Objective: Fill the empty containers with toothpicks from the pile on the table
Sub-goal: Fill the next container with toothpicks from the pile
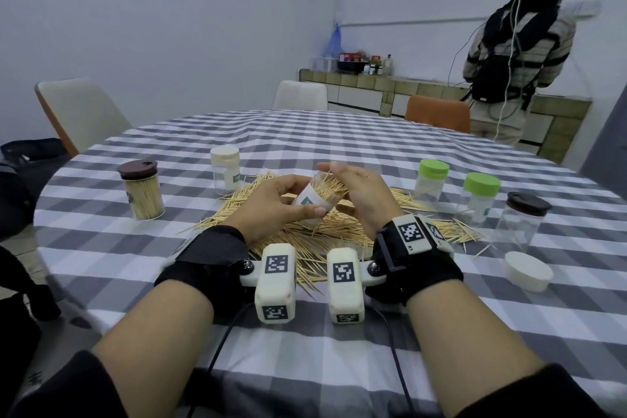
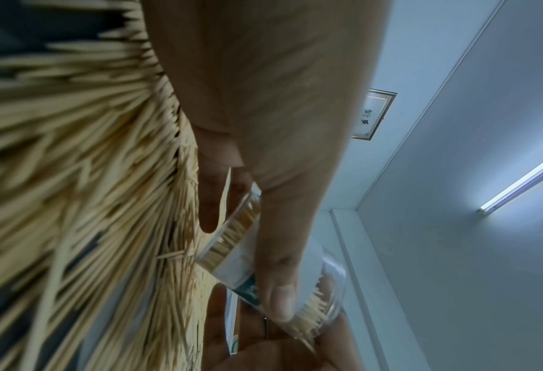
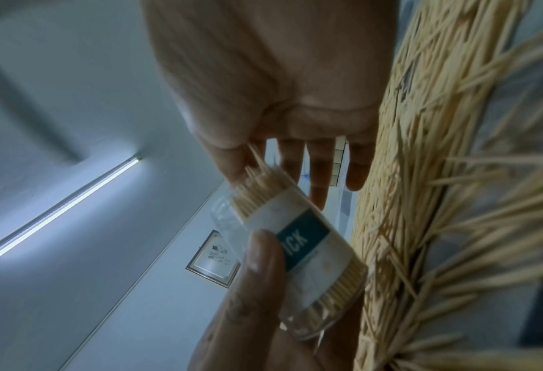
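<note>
- Head view: dim, cool, bluish indoor light with soft shadows; the round table under its grey-and-white checked cloth (image 1: pixel 356 146) bends at the wide-angle edges.
- Left wrist view: a white fluorescent ceiling tube (image 2: pixel 523 180) glares at right; the nearby heap of pale wooden toothpicks (image 2: pixel 73 175) is smeared and out of focus.
- Right wrist view: the same kind of tube (image 3: pixel 66 208) glows at left; the toothpicks (image 3: pixel 454 200) blur toward the right edge, and the backlit fingers (image 3: pixel 320 173) look dark.
</note>
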